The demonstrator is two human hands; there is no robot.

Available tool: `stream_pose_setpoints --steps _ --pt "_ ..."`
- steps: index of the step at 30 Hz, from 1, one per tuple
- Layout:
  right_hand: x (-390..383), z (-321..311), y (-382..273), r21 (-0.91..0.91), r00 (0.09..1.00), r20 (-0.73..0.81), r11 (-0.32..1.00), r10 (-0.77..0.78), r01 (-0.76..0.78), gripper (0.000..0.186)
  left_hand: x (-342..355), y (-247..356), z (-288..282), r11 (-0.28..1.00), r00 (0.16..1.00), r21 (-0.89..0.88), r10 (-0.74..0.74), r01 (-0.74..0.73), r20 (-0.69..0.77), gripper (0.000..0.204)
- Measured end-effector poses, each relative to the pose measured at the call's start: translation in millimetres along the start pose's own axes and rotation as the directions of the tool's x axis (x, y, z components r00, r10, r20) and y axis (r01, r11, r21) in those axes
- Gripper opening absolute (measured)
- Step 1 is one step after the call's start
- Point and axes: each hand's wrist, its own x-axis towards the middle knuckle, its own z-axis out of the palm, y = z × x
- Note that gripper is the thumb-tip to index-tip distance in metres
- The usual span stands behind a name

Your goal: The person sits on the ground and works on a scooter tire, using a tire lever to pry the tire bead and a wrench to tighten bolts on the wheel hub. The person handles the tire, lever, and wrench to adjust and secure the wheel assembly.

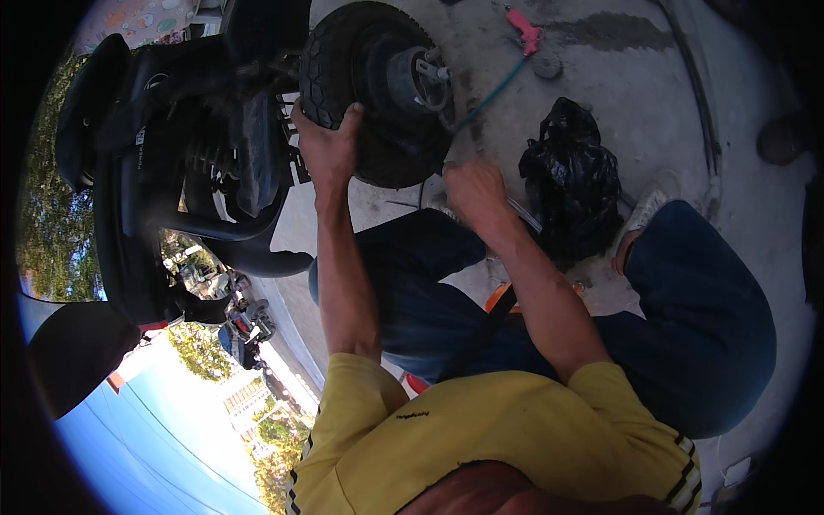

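We see the left hand (329,146) gripping the black tyre (326,73) on its near, left side, with the thumb against the sidewall and the fingers wrapping round the tread; the tyre sits at the upper middle of the view, mounted on a wheel hub (415,79) with a metal axle end showing at its centre, and just beside a black motor scooter (129,215); the right hand (475,190) is closed, its fingers curled in by the tyre's lower right edge, and we cannot tell whether anything is inside it; a silver rod (525,215) shows beside the right wrist, next to a crumpled black plastic bag (568,180) on the grey concrete ground (618,77); farther up lies a pink pistol-shaped tool (525,33) with a teal hose (493,96) running down toward the wheel, and a round dark disc (547,65) lies near it; as for writing, we find small pale lettering along a dark panel of the scooter, and a short line of dark lettering across the yellow T-shirt (463,429), whose sleeves carry black and white stripes; we also see blue jeans (704,318) on bent legs, a light-coloured shoe (654,202) to the right of the bag, and, at the lower left, trees (202,350) under a bright sky.
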Motion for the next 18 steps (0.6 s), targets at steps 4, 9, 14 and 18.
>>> stream_pose_setpoints --steps 4,9,14,18 --pt "-13 38 2 0.071 0.998 0.004 0.995 0.063 -0.063 0.012 -8 4 3 1.0 1.0 -0.004 -0.009 0.009 0.002 0.103" --pt "-13 65 24 0.091 0.983 0.103 0.983 0.153 -0.162 0.02 -15 -8 8 0.998 0.999 -0.051 -0.032 0.031 -0.015 0.112" --pt "5 29 22 -0.02 0.91 -0.413 0.998 0.039 -0.052 0.039 -16 -10 8 0.997 0.999 -0.071 -0.018 0.016 -0.026 0.109" --pt "28 8 -14 0.353 0.968 -0.247 0.934 0.044 0.048 0.044 -14 -9 9 0.996 1.0 -0.092 -0.006 0.005 -0.014 0.109"
